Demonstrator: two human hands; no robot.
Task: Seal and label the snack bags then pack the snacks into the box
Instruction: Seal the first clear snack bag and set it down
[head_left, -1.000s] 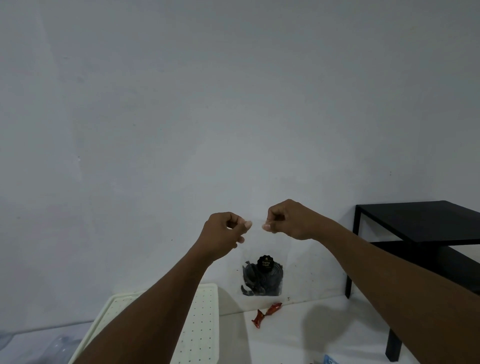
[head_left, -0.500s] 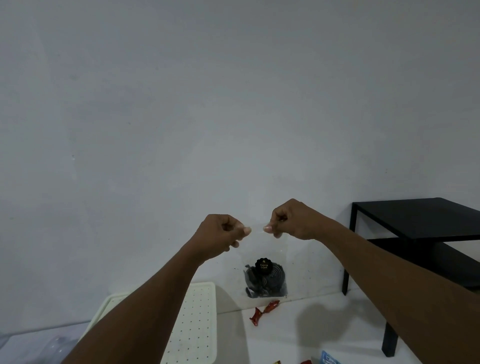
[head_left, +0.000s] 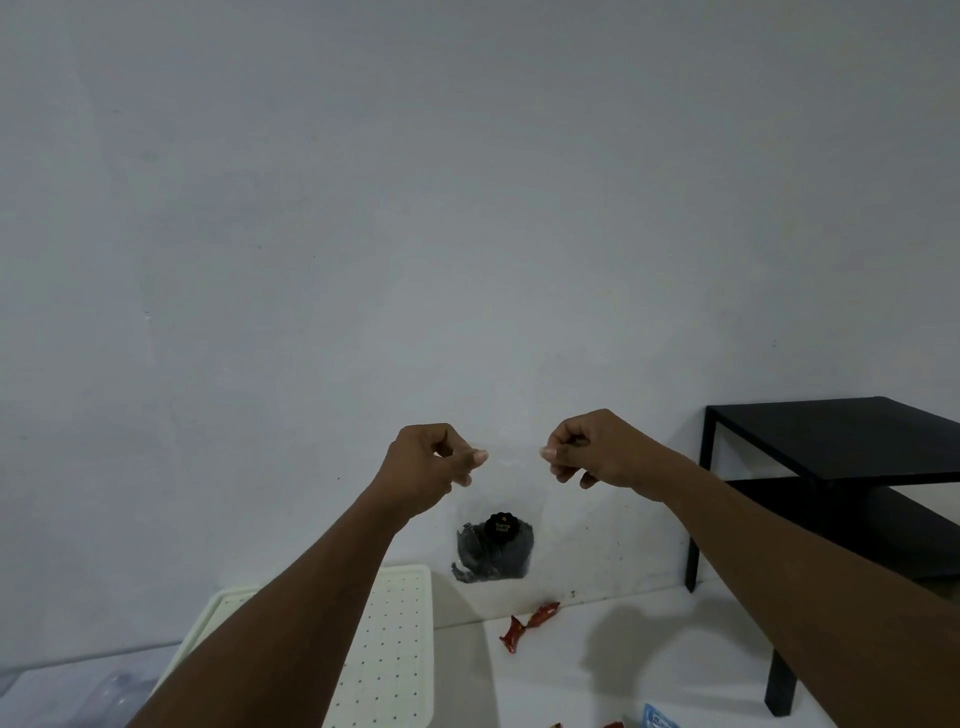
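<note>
Left hand (head_left: 426, 462) and right hand (head_left: 592, 449) each pinched a top corner of the clear bag (head_left: 511, 486), raised at lower centre of the frame, snacks (head_left: 496, 551) low inside. Sealing seemed under way, its strip barely visible; next, pressing along it.

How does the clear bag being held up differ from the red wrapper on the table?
The clear bag hangs in the air, pinched at its top by the left hand and right hand; the red wrapper lies untouched on the white table. The clear bag is see-through with dark contents; the red wrapper is opaque.
</note>
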